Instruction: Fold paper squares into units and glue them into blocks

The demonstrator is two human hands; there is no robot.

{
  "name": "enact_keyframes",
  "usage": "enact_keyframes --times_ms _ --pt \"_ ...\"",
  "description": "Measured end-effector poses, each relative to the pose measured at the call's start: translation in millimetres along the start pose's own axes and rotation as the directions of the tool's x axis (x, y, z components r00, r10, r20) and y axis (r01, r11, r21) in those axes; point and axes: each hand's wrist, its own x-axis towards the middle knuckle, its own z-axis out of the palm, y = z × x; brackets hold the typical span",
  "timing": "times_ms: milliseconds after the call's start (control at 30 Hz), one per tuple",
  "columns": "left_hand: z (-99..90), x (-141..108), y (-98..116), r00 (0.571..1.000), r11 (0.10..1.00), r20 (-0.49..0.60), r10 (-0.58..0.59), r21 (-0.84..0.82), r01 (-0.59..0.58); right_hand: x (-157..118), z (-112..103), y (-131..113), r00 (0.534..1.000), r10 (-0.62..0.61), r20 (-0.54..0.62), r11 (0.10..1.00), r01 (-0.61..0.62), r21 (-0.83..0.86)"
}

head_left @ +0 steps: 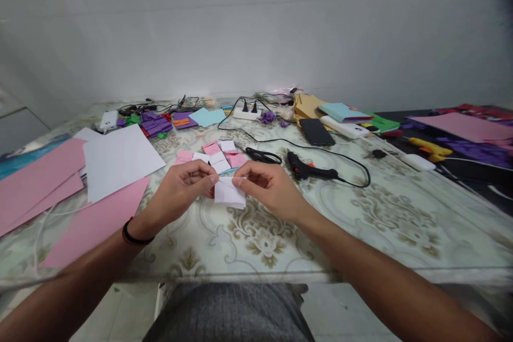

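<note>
A small folded piece of white paper (230, 195) is held between my two hands, just above the patterned tablecloth. My left hand (190, 181) pinches its upper left corner between thumb and fingers. At the upper right corner, my right hand (266, 184) grips it the same way. Just beyond my fingers lies a cluster of small folded pink and white papers (218, 160). Black-handled scissors (262, 156) rest behind my right hand, their blades partly hidden. To the right of that hand lies a black glue gun (310, 168) with its cord trailing off.
Large white sheets (120, 160) and pink sheets (100, 224) spread over the left side. A power strip (247, 113) with plugs stands at the back. A dark phone (316, 132) lies right of centre, near stacked coloured paper (344, 112). A yellow glue gun (430, 148) is at far right.
</note>
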Motion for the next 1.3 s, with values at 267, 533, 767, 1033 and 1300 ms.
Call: enact_keyframes --times_ms 267,533,767,1033,1300 --pt "0.7 -0.9 1.0 0.999 0.992 -0.024 0.042 0.120 -0.039 0.8 1.1 -0.7 1.000 0.013 0.013 1.000 -0.013 0.003" --pt "9.1 -2.7 -3.5 0.999 0.981 0.036 0.024 0.190 -0.030 -0.8 7.5 -0.5 0.995 0.040 0.090 0.998 -0.044 0.043" --pt "9.4 -4.7 -3.3 0.963 0.880 0.179 0.202 0.399 -0.259 -2.7 8.0 3.7 0.991 0.033 0.127 0.998 -0.039 0.042" --pt "8.6 -4.6 -3.8 0.960 0.904 0.172 0.223 0.331 -0.269 -1.0 8.3 -2.9 0.987 0.041 0.158 0.998 -0.049 0.049" --pt "0.8 2.8 -4.8 0.984 0.936 0.088 0.155 0.306 -0.175 3.3 0.3 4.7 0.987 0.105 0.125 0.992 -0.112 0.055"
